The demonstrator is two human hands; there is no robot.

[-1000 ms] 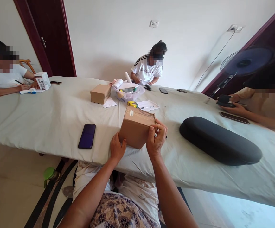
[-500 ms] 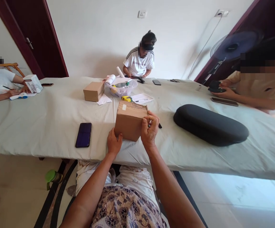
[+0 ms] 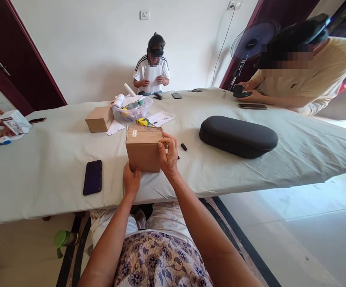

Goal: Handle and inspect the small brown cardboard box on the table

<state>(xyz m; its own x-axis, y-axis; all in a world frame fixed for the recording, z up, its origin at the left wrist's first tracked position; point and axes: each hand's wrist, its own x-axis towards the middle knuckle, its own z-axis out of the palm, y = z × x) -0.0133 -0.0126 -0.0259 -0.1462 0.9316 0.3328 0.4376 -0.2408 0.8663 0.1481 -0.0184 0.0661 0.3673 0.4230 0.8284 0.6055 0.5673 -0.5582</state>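
Observation:
A brown cardboard box [image 3: 144, 153], closed on top with a patterned label near its far left corner, stands on the cloth-covered table in front of me. My left hand [image 3: 131, 180] grips its lower left corner, with the thumb along the near face. At the upper right edge, my right hand [image 3: 169, 155] holds the box with bent fingers and thumb; part of what the fingers touch is hidden. A small black object [image 3: 184, 147] lies just right of my right hand. Behind the box is a yellow tape measure [image 3: 142, 122].
A dark phone [image 3: 92, 177] lies left of the box, a long black case [image 3: 238, 136] right. Farther back are another cardboard box [image 3: 99, 119] and a plastic basket [image 3: 133, 111] of items. Co-workers sit at the far side, left and right; a green-lidded bottle [image 3: 61, 239] is below the table.
My view has turned to the right, so things appear farther left. Both hands keep hold of the cardboard box. The person opposite now holds up a white sheet.

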